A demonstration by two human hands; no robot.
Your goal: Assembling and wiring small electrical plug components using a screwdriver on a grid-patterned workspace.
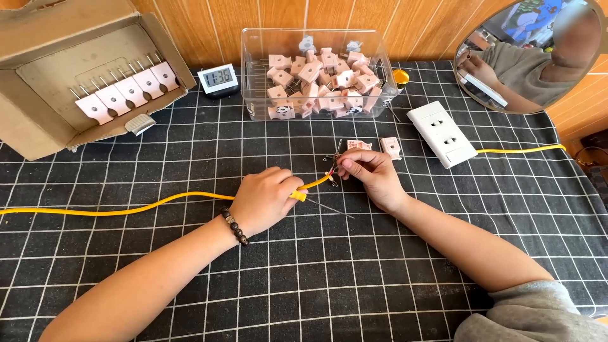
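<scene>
Head view: tabletop (pixel 380 266) under a black grid cloth, wide bare stretch toward the near edge, room there for both forearms. Cardboard box (pixel 38 76) at far left, a row of pale pink plug halves (pixel 130 88) lined up inside, apparently finished pieces. Clear plastic tub (pixel 310 73) at far centre, heaped with more pink plug parts, seemingly a good stock left. Round mirror (pixel 532 54) at far right against the wooden wall. White socket block (pixel 441 133) just right of the work, little spare room on that side. Yellow cable (pixel 114 208) lying from the left edge to the middle. Left hand (pixel 263 199) closed around the cable near its stripped end. Right hand (pixel 370 174) pinching the bared wire tips (pixel 330 172) between fingertips. Two loose pink plug shells (pixel 373 147) just beyond, not yet fitted. Small digital clock (pixel 217 79) beside the tub
</scene>
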